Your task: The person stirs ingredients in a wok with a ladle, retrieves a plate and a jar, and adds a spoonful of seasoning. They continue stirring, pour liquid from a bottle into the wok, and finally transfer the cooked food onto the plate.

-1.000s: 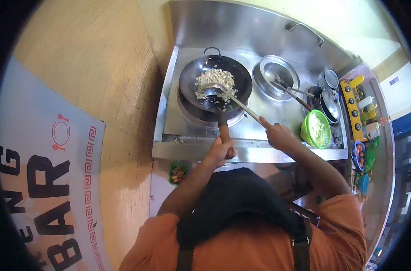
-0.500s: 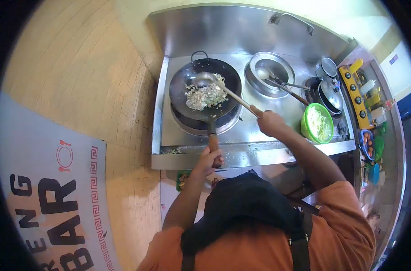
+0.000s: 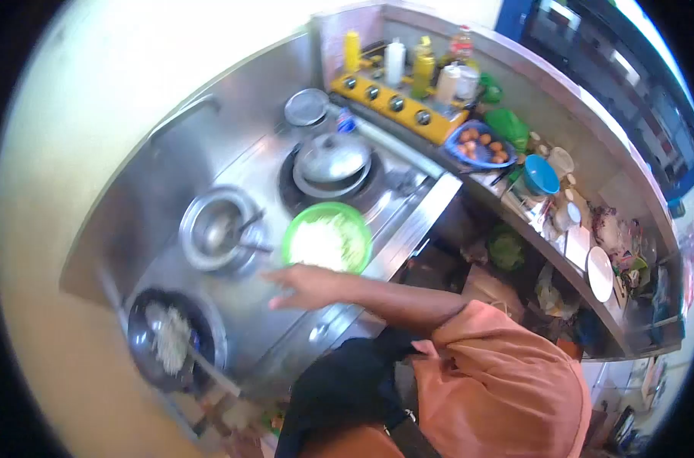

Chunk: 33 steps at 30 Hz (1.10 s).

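My right hand [image 3: 305, 288] reaches across the stove with fingers stretched out and apart, holding nothing. It is just beside the green bowl [image 3: 289, 243] of shredded cabbage [image 3: 328, 238]. At lower left stands the wok [image 3: 213, 324] with a chopped, pale food [image 3: 171, 343] in it. A ladle [image 3: 213, 372] lies in the wok, its long handle resting over the rim with no right hand on it. Around the wok's handle the view is blurred at the bottom edge, so my left hand cannot be made out clearly.
A steel pot [image 3: 190, 221] with ladles in it stands behind my hand. A lidded pan [image 3: 332, 156] sits on the far burner. Sauce bottles [image 3: 393, 62] line a yellow knobbed stove [image 3: 385, 99]. Eggs fill a blue basket [image 3: 458, 156]; a plate [image 3: 600, 275] lies further right.
The view has swung to the right, bringing the side counter in. My right hand has let go of the ladle, leaving it in the wok, and moved over towards the green bowl.
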Tool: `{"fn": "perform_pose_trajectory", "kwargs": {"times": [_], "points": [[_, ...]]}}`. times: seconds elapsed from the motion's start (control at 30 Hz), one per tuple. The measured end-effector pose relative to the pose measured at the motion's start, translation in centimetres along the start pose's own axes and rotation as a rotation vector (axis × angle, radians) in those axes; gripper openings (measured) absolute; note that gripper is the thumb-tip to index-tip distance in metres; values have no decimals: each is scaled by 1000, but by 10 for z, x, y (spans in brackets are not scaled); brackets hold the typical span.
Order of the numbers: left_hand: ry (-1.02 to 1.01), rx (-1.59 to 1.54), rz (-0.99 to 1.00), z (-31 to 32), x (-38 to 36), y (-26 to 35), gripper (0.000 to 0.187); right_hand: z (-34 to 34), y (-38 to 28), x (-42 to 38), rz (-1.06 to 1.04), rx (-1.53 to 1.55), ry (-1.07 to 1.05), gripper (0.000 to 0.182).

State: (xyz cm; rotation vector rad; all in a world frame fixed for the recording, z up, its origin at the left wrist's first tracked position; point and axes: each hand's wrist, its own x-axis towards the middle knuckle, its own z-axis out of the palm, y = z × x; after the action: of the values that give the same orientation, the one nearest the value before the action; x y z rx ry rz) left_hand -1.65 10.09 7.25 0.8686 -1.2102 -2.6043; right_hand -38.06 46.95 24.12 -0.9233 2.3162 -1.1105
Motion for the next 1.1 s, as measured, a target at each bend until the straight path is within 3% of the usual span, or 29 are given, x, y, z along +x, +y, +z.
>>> {"fn": "perform_pose_trajectory", "kwargs": {"times": [0.03,0.07,0.1,0.2,0.27,0.33,0.4,0.47,0.53,0.57,0.6,0.73,0.77,0.8,0.83,0.87,0.9,0.93,1.0,1.1], "points": [[106,155,-48,50,0,-9,58,-54,31,-23,109,-18,155,63],[162,280,-100,92,2,-18,56,-102,109,-31,-283,-148,622,54],[200,390,-144,130,6,-24,54,-170,138,-61,76,1,649,37],[227,622,-259,221,24,-37,48,-350,252,-126,153,-211,1250,21],[226,731,-312,265,32,-44,44,-454,290,-147,214,-255,1494,46],[225,811,-350,299,37,-50,40,-546,315,-146,422,-502,1446,58],[226,870,-371,322,41,-52,37,-620,348,-122,380,-794,1424,70],[223,912,-385,337,47,-57,33,-673,361,-94,453,-756,1390,69],[224,940,-392,343,47,-58,29,-697,361,-71,514,-705,1351,68],[219,941,-390,339,44,-60,27,-704,358,-66,527,-500,1235,66],[209,944,-379,331,42,-59,25,-713,368,-57,512,-483,1167,64],[147,938,-329,311,39,-70,18,-738,407,-37,448,-625,962,57],[158,951,-421,262,50,-91,19,-746,417,-34,436,-658,912,55],[68,1099,-357,293,43,-89,25,-752,425,-33,434,-697,851,54],[45,968,-256,305,38,-98,37,-760,432,-31,434,-738,803,52],[171,1115,-549,298,35,-97,52,-770,437,-33,443,-786,772,50],[193,1122,-547,296,30,-102,61,-780,429,-34,450,-847,761,49],[185,1232,-528,291,27,-105,44,-787,416,-34,455,-915,763,47],[61,1263,-551,291,23,-98,47,-795,371,-30,462,-1060,796,44],[33,1329,-449,330,23,-67,51,-765,269,-25,395,-1230,874,39]]}}
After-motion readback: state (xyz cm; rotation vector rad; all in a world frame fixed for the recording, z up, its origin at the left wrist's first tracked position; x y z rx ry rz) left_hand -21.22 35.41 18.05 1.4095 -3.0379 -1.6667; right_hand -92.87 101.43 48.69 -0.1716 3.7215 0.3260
